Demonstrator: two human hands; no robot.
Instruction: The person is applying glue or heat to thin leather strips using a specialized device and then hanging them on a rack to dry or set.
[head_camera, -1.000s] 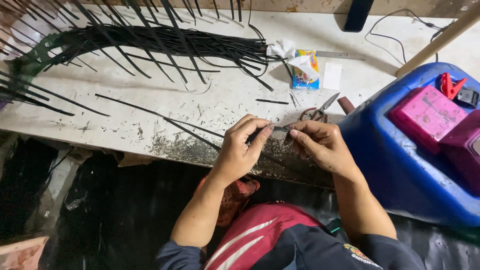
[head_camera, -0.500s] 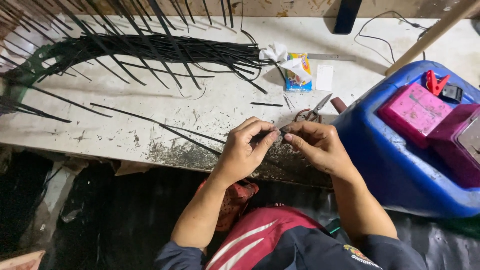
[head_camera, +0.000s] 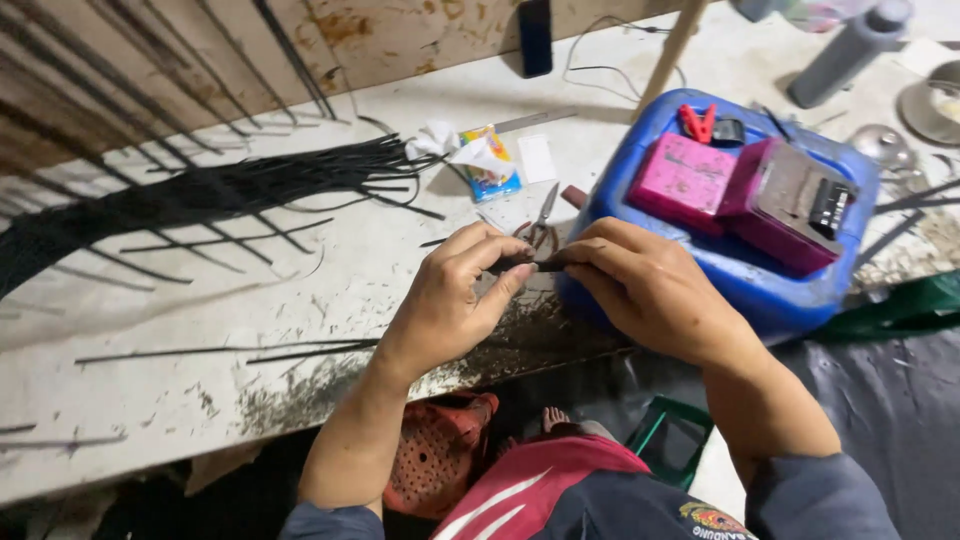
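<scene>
We see both hands, left hand (head_camera: 450, 300) and right hand (head_camera: 645, 290), pinched together on one short black strip (head_camera: 535, 266) over the desk (head_camera: 200, 380) edge, beside the blue can (head_camera: 780, 290).

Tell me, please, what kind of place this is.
Probably a small handicraft workshop. A worn, stained white worktable holds a bundle of thin black strips and scissors, and both hands, left hand and right hand, pinch a short dark strip piece.
</scene>
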